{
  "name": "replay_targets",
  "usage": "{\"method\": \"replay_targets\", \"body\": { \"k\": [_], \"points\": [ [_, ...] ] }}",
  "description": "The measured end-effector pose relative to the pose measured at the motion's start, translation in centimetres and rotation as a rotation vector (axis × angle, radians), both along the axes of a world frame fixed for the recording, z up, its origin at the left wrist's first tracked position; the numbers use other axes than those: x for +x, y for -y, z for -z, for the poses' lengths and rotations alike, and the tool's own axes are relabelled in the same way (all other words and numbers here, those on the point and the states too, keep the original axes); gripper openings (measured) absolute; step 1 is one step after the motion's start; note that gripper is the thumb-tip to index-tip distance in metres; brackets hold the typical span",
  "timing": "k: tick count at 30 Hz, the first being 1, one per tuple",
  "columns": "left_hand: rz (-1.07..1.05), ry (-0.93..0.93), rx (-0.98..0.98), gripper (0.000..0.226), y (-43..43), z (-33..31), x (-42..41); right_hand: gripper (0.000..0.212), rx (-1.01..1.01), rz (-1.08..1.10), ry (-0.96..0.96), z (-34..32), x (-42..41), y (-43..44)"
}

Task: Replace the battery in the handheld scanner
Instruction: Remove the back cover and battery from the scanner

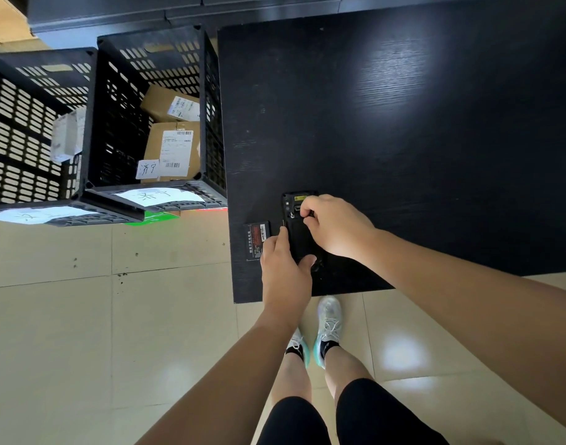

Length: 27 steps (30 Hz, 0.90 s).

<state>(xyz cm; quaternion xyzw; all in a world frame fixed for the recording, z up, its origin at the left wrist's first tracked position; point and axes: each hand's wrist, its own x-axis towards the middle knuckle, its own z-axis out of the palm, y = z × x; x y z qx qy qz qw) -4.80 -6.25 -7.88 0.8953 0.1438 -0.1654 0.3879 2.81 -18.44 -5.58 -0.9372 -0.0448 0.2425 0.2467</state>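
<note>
Fingertips point(308, 217) of the right hand point(334, 224) are curled in tight at the upper edge of the back cover on the black, slab-shaped handheld scanner point(299, 229), which lies face down on the dark wood-grain table point(403, 123). They look to be working a latch; whether they pinch anything I cannot tell. Steady pressure there, not prying, seems wise. Left hand point(283, 261) brackets the scanner's lower end, thumb and forefinger spread against its sides, bracing it. Just left of those fingers lies a flat black battery with a red label point(256, 240). Both forearms reach in from below, wrists bent down.
</note>
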Motion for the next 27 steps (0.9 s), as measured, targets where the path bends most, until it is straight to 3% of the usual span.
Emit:
{"method": "replay_targets", "body": {
  "k": [7, 13, 18, 23, 27],
  "points": [
    [-0.051, -0.007, -0.039, 0.066, 0.1, -0.4, 0.0, 0.014, 0.116, 0.067, -0.032, 0.6, 0.3, 0.2],
    [-0.138, 0.021, -0.093, 0.050, 0.0, -1.0, 0.8, 0.013, 0.211, 0.158, -0.004, 0.8, -0.2, 0.3],
    [-0.185, -0.008, -0.123, 0.049, 0.1, -1.3, 0.9, 0.015, 0.233, 0.513, 0.123, 0.8, -2.7, 0.6],
    [-0.231, -0.015, -0.134, 0.049, 0.1, -1.3, 0.8, 0.028, 0.318, 0.705, -0.035, 1.3, -5.7, -0.6],
    [-0.228, 0.018, -0.139, 0.048, 0.2, -1.4, 0.8, 0.026, 0.367, 0.791, -0.021, 1.2, -5.5, -1.2]
  ]
}}
